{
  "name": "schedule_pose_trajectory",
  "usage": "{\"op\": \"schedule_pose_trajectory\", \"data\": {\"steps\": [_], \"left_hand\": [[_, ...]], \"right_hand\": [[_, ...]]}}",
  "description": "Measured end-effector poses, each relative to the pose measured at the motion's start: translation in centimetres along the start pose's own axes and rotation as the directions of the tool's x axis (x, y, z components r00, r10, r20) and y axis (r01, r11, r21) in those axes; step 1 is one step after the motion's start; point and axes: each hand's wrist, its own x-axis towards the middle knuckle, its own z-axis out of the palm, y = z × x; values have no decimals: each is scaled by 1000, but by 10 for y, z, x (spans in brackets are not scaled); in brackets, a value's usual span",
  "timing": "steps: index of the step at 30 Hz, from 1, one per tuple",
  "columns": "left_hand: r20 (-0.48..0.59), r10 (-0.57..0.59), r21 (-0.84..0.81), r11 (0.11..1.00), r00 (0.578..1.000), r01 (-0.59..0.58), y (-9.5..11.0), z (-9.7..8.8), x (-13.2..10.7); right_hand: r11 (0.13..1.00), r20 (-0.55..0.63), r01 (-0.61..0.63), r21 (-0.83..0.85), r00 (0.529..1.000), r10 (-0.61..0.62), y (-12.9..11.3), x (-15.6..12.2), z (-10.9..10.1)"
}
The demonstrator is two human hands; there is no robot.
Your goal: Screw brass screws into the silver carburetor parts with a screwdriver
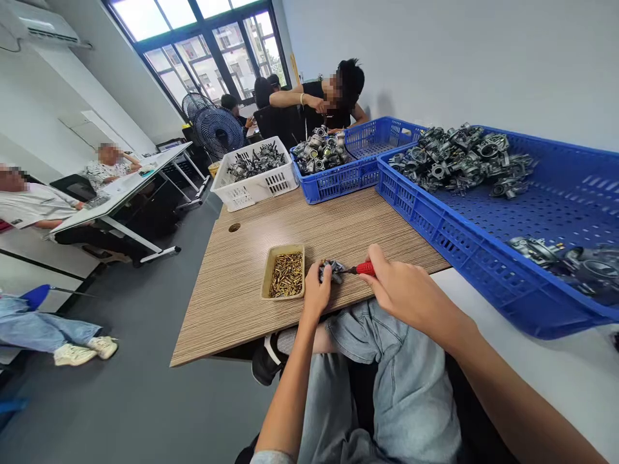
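Observation:
Near the front edge of the wooden table, my left hand [318, 288] grips a small grey metal carburetor body [334, 269]. My right hand [403, 287] is closed round the red handle of a screwdriver [363, 267]. The shaft points left and its tip meets the carburetor body; the exact contact point is too small to make out. Just left of my left hand stands a small tan box [265, 274] filled with brass screw-like parts [286, 275].
A white crate [232, 201] of metal parts, a blue crate [333, 187] of carburetors and a larger blue crate [435, 229] line the table's back and right. A person [333, 96] works behind them. People sit at a white table [130, 177] on the left.

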Motion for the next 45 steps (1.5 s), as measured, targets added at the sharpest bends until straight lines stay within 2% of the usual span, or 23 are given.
{"op": "schedule_pose_trajectory", "data": {"steps": [6,15,21,27,30,34,38,42,45], "left_hand": [[0,8,-9,1000,1000,-8,1,0,-1],[0,-3,-14,1000,1000,3,0,0,0],[4,15,-23,1000,1000,-15,0,0,0],[-6,3,-22,1000,1000,-3,0,0,0],[-4,8,-22,1000,1000,-8,0,0,0],[-5,11,-20,1000,1000,-11,1,0,0],[-3,12,-17,1000,1000,-12,1,0,-1],[1,9,-23,1000,1000,-9,2,-1,-1],[-2,5,-20,1000,1000,-5,2,-1,-1]], "right_hand": [[1000,-25,-16,-20,1000,15,1,1,2],[994,-11,-107,-28,994,106,0,3,0],[992,-43,-122,-39,992,121,-1,3,2],[990,-26,-132,-52,991,131,0,3,1],[995,-14,-104,-7,995,103,2,2,-1],[991,14,1,132,1000,-3,4,-3,-3],[986,64,57,155,996,-67,2,-9,-5],[985,86,64,162,993,-78,1,-11,-6],[992,80,16,123,996,-26,0,-10,-7]]}}
